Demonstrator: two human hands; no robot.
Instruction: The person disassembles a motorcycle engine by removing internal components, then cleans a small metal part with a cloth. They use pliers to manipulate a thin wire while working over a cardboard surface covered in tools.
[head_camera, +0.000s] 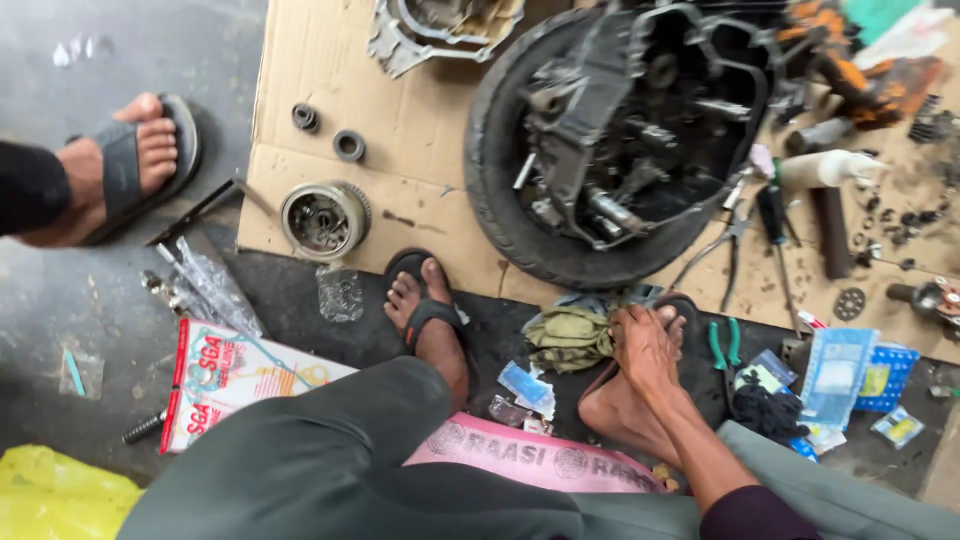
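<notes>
Head view looks down on an engine block (640, 130) nested in a tyre (500, 190) at the cardboard sheet's (300, 70) near edge; heavy, oily and stiff, it is best gripped by its casing rim. Just off that edge, the olive rag (568, 338) is limp and light, easy to pinch anywhere. The right hand (645, 345) rests beside it on the person's own foot, fingers together, clasping nothing. No left hand shows. Green-handled pliers (725, 345) lie nearby.

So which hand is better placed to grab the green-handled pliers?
Right, probably. The right hand rests on the foot just beside the green-handled pliers; the left hand isn't in view.
</notes>
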